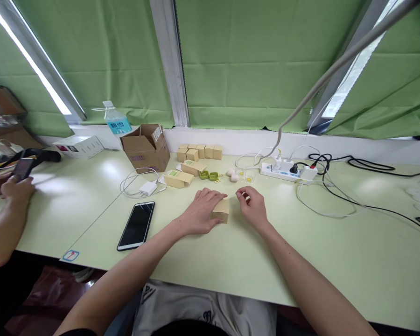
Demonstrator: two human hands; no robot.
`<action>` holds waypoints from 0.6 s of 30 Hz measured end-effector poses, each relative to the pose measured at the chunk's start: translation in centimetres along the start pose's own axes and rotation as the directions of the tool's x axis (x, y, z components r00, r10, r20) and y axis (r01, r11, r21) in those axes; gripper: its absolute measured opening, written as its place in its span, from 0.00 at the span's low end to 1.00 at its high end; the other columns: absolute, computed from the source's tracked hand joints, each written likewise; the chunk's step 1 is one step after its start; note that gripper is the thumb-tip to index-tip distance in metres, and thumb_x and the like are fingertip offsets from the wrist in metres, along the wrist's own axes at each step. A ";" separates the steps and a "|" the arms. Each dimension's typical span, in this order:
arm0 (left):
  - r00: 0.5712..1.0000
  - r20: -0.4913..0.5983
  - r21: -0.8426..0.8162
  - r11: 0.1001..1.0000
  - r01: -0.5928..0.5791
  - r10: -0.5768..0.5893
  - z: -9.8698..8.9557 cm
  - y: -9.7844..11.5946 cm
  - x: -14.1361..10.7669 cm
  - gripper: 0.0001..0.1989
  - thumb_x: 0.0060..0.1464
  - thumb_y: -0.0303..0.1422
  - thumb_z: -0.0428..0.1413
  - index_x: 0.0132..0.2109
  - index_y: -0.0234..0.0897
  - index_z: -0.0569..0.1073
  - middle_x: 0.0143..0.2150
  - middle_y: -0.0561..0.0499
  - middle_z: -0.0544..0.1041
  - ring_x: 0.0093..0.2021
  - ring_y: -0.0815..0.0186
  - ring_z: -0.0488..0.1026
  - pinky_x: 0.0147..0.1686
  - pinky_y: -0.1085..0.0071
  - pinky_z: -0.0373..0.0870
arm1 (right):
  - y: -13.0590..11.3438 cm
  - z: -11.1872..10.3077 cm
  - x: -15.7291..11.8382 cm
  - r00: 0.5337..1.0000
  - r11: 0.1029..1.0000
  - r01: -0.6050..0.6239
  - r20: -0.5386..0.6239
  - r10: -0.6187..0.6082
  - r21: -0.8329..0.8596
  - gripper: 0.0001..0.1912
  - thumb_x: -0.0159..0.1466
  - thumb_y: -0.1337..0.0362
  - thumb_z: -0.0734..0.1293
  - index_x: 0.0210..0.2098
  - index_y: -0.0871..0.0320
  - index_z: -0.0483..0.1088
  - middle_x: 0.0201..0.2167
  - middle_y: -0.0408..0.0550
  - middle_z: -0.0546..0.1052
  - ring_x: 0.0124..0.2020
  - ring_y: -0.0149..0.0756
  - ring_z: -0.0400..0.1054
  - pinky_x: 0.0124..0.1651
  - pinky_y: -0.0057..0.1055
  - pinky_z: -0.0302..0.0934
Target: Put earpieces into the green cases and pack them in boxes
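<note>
My left hand (203, 212) is around a small tan cardboard box (221, 212) on the table, fingers over its top and thumb at its near side. Just right of the box is my right hand (252, 205), its fingers curled in and nothing visible between them. Beyond the hands lie two opened cartons (178, 178), green plastic pieces (210, 176), small pale pink pieces (234, 176) and clear pieces with yellow (245, 176). Against the back stand several closed small boxes (209, 151).
At left are a black-screened phone (136, 226), a white charger with cable (147, 188), an open brown carton (145, 154) and a blue-labelled bottle (117, 120). A power strip (282, 171) with tangled cables sits right. Another person's hand (17, 186) holds a phone at far left.
</note>
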State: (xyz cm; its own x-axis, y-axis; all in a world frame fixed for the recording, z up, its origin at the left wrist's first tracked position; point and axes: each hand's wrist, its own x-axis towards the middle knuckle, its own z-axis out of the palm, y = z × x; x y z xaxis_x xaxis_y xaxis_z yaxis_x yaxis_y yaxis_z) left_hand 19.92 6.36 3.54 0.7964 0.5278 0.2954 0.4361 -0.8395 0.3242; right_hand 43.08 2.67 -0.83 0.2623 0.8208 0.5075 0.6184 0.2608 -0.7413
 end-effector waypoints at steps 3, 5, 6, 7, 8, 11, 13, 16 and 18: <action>0.996 0.082 0.023 0.999 -0.027 0.025 -0.5 -0.2 0.9 0.30 0.60 0.33 0.64 0.68 0.41 0.70 0.59 0.40 0.78 0.59 0.46 0.71 0.60 0.47 0.69 | 0.9 0.0 0.4 0.993 0.992 -0.118 -0.013 0.118 -0.034 0.10 0.67 0.56 0.64 0.39 0.53 0.74 0.37 0.48 0.81 0.30 0.37 0.71 0.34 0.35 0.63; 0.998 0.051 0.030 0.998 -0.046 0.045 -1.2 -1.1 2.1 0.28 0.60 0.32 0.63 0.67 0.40 0.72 0.59 0.40 0.78 0.59 0.47 0.72 0.60 0.49 0.70 | 1.1 0.0 0.5 0.990 0.990 -0.139 -0.021 0.138 -0.037 0.12 0.67 0.54 0.63 0.41 0.53 0.75 0.37 0.48 0.82 0.29 0.37 0.71 0.34 0.35 0.63; 0.999 0.007 0.034 0.998 -0.051 0.051 -1.8 -1.7 3.0 0.27 0.61 0.31 0.63 0.66 0.41 0.73 0.60 0.40 0.78 0.60 0.47 0.72 0.61 0.49 0.70 | 1.0 0.0 0.5 0.989 0.988 -0.150 -0.024 0.149 -0.039 0.13 0.68 0.54 0.63 0.42 0.54 0.75 0.38 0.48 0.82 0.29 0.37 0.71 0.34 0.35 0.63; 0.998 -0.047 0.042 0.998 -0.045 0.047 -2.4 -2.5 4.2 0.26 0.61 0.31 0.62 0.66 0.41 0.73 0.61 0.40 0.77 0.61 0.47 0.72 0.63 0.49 0.70 | 1.0 0.0 0.5 0.987 0.986 -0.161 -0.023 0.161 -0.039 0.14 0.68 0.54 0.63 0.43 0.53 0.75 0.38 0.48 0.82 0.29 0.38 0.71 0.35 0.35 0.63; 0.995 -0.097 0.043 0.999 -0.028 0.032 -3.1 -3.4 5.5 0.26 0.61 0.32 0.62 0.66 0.41 0.73 0.62 0.41 0.78 0.62 0.47 0.72 0.65 0.49 0.69 | 0.8 0.0 0.4 0.985 0.984 -0.172 -0.018 0.171 -0.039 0.14 0.68 0.54 0.62 0.44 0.53 0.75 0.39 0.48 0.82 0.30 0.38 0.72 0.35 0.35 0.64; 0.978 -0.189 0.040 0.995 0.094 -0.085 -5.2 -6.5 10.4 0.27 0.60 0.32 0.62 0.66 0.40 0.73 0.64 0.43 0.77 0.65 0.49 0.71 0.67 0.52 0.68 | 0.4 0.1 0.2 0.983 0.982 -0.184 -0.003 0.184 -0.050 0.14 0.68 0.54 0.62 0.45 0.52 0.75 0.39 0.47 0.82 0.31 0.38 0.72 0.36 0.35 0.64; 0.969 -0.196 0.127 0.976 0.179 -0.152 -6.3 -8.6 13.6 0.28 0.58 0.29 0.62 0.66 0.39 0.73 0.65 0.42 0.76 0.65 0.50 0.71 0.67 0.54 0.68 | 0.2 0.1 0.1 0.986 0.984 -0.169 0.003 0.169 -0.064 0.13 0.68 0.55 0.62 0.46 0.52 0.74 0.39 0.47 0.82 0.31 0.38 0.73 0.36 0.35 0.63; 0.953 -0.159 0.317 0.901 0.297 -0.259 -6.9 -11.6 17.2 0.28 0.60 0.26 0.58 0.66 0.41 0.72 0.66 0.42 0.75 0.64 0.50 0.72 0.65 0.56 0.69 | -0.2 0.1 -0.1 0.990 0.988 -0.136 0.016 0.137 -0.075 0.13 0.69 0.56 0.61 0.47 0.52 0.74 0.41 0.47 0.83 0.31 0.38 0.73 0.36 0.35 0.62; 0.935 -0.150 0.353 0.866 0.353 -0.321 -6.8 -13.3 18.5 0.27 0.59 0.26 0.59 0.65 0.40 0.73 0.65 0.39 0.73 0.62 0.48 0.73 0.62 0.55 0.69 | -0.4 0.1 -0.3 0.993 0.990 -0.115 0.022 0.117 -0.078 0.13 0.69 0.56 0.61 0.47 0.52 0.74 0.41 0.47 0.83 0.31 0.37 0.73 0.36 0.35 0.62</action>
State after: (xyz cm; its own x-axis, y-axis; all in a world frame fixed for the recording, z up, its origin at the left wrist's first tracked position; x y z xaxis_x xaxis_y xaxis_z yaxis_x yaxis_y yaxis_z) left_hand 25.99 28.11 10.81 0.5423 0.7821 0.3069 0.8072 -0.5863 0.0677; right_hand 42.73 2.40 -0.72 0.3162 0.8567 0.4075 0.6400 0.1245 -0.7582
